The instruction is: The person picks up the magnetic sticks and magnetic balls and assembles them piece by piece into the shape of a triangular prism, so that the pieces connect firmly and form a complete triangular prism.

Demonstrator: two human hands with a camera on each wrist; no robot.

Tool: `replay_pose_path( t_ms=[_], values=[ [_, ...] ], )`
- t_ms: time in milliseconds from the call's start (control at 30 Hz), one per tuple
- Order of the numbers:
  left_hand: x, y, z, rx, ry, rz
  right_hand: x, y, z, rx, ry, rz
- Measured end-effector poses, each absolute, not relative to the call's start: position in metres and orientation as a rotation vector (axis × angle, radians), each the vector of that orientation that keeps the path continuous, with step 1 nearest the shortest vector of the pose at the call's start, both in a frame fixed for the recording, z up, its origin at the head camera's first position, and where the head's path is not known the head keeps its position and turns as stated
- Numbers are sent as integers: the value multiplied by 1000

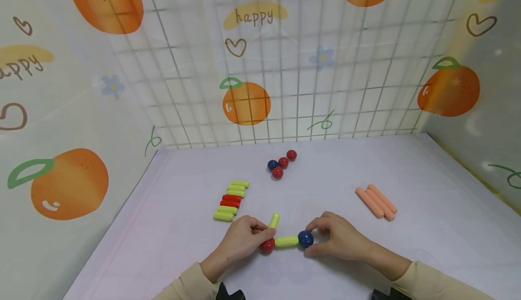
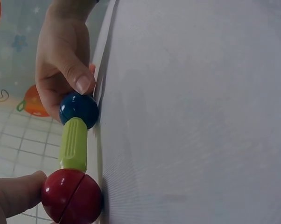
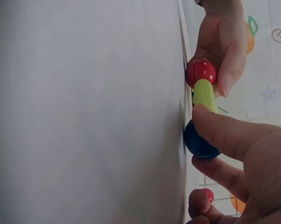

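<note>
Low over the white table, my left hand holds a glossy red ball between thumb and fingers. A lime-green ribbed rod runs from that ball to a dark blue ball. Thumb and index finger of my right hand pinch the blue ball from its right side. Another lime-green rod points away behind the red ball, its near end hidden by the left fingers. In the left wrist view, a seam crosses the red ball.
Left of the hands lies a column of short lime-green rods and red rods. Farther back sit several loose balls, red and blue. Longer peach rods lie at the right. A printed curtain encloses the table.
</note>
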State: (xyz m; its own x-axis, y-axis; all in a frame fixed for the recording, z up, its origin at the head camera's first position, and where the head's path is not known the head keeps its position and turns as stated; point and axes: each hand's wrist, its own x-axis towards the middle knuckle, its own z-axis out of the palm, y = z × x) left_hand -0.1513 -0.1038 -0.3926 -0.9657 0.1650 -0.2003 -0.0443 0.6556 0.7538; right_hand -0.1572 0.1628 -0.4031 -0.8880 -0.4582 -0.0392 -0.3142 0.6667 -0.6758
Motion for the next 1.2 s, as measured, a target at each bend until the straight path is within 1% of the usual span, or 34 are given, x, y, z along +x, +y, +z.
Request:
replay_pose_path(
  t_ms=[667,800,1000,1200],
  values=[
    [-139,-120,-393,144,2620,1135,-155,158,-401,-643,2657,-1027],
    [-138,-122,-394,144,2611,1167,-159,159,-397,-663,2615,-989],
    [-138,-125,-396,130,2596,1200,-181,161,-384,-564,2623,-915],
    [-137,-126,-395,113,2597,1200,-228,158,-382,-379,2701,-961]
  ],
)
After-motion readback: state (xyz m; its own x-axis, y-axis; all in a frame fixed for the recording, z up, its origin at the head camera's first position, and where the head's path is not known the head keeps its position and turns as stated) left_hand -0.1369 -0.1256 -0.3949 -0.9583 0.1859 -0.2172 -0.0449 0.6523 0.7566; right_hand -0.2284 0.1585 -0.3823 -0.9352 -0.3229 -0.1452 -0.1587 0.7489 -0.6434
